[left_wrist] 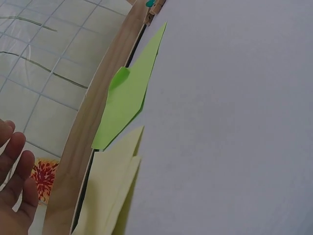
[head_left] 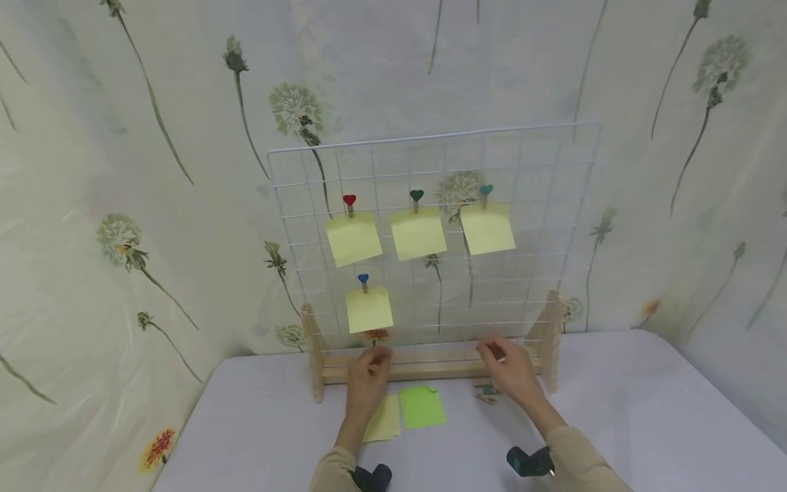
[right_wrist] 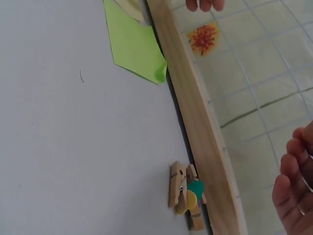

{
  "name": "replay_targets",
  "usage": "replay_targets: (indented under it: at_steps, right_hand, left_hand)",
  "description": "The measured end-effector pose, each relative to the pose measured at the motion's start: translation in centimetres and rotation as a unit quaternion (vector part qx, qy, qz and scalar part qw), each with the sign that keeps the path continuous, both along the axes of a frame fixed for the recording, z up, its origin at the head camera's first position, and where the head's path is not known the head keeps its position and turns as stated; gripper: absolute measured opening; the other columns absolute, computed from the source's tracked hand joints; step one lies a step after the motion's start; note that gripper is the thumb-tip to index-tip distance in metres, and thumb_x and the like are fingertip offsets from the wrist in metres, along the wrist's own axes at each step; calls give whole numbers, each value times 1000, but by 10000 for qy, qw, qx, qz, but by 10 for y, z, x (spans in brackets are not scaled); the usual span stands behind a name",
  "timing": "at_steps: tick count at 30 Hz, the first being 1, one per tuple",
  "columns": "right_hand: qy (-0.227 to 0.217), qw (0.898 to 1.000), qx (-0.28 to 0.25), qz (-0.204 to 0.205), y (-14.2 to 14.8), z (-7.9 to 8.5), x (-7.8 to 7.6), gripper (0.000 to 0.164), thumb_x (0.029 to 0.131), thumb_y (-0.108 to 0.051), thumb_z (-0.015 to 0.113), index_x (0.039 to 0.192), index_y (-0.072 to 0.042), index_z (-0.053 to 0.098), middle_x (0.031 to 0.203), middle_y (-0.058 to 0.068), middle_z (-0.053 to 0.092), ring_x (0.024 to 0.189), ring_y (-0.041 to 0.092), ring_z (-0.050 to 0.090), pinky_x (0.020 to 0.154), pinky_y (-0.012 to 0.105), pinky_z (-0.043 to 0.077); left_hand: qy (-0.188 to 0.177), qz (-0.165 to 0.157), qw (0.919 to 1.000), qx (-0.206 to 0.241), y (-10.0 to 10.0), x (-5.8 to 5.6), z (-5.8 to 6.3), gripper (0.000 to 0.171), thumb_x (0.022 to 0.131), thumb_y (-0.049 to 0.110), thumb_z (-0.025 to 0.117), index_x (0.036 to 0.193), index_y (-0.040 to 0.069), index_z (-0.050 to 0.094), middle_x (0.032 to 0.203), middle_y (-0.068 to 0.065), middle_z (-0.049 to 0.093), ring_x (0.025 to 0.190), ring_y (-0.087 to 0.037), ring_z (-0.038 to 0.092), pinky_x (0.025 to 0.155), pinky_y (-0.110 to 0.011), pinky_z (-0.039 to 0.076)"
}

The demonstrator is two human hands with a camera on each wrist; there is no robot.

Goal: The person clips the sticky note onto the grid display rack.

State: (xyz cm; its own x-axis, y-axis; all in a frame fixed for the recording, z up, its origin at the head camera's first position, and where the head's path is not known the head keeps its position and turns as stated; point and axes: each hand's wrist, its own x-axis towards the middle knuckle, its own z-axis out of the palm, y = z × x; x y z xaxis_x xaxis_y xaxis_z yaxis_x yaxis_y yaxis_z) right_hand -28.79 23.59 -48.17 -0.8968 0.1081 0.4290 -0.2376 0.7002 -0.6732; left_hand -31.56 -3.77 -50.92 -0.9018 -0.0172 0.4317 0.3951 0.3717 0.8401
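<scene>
My left hand hovers in front of the stand's wooden base bar, below the lower yellow sticky note. Its fingers are loosely bent, with nothing seen in them. Near the right end of the bar is my right hand, its fingers loosely curled. A pale spot shows between thumb and fingers; I see no clear object there. Under the right hand lie several small wooden clothespins, one with a teal heart. Yellow sticky notes and a green sticky note lie on the table beside the left hand.
A white wire grid stands in a wooden base. Three yellow notes hang in its upper row from heart-topped clothespins. Two dark objects show near the wrists. A floral sheet covers the wall behind the white table.
</scene>
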Motion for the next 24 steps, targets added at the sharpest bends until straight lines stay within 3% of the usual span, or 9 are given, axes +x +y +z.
replay_targets:
  at_steps: [9, 20, 24]
  right_hand:
    - [233, 9994, -224, -93, 14, -13, 8, 9, 92, -17, 61, 94, -10, 67, 90, 3, 69, 78, 2, 57, 70, 20, 48]
    - [-300, 9983, -435, -228, 29, -33, 12, 17, 95, -23, 57, 96, -9, 67, 91, 5, 69, 79, 2, 56, 70, 20, 47]
    - [-470, 9976, -456, -215, 32, -37, 15, 19, 96, -24, 55, 99, -9, 66, 92, 4, 69, 79, 1, 56, 70, 20, 47]
  left_hand:
    - [-283, -453, 9976, -435, 4, 1, -15, 13, 91, 14, 60, 101, 19, 67, 103, 2, 68, 85, -10, 62, 72, -19, 50]
    - [-396, -600, 9963, -464, 8, 2, -20, 13, 92, 16, 59, 101, 21, 67, 102, 5, 69, 86, -9, 62, 74, -20, 50]
    - [-602, -698, 9943, -528, 8, 2, -22, 15, 92, 16, 59, 102, 23, 68, 102, 8, 70, 92, -7, 63, 80, -21, 50]
